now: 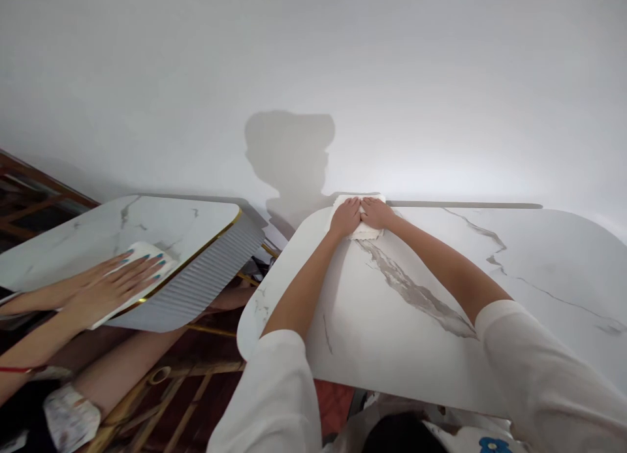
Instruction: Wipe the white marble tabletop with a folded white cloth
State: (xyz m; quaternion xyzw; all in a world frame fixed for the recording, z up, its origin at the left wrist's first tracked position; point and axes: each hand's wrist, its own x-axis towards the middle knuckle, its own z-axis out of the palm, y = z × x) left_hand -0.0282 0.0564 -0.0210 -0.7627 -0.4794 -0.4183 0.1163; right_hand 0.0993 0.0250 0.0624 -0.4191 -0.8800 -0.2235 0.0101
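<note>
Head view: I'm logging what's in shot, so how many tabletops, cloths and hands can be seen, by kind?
Marble-look tabletops: 2, the large table and the smaller table.
White cloths: 2, one cloth under the left hand and right hand, one co-worker's cloth.
Hands: 4, counting the co-worker's hands.
Total: 8
</note>
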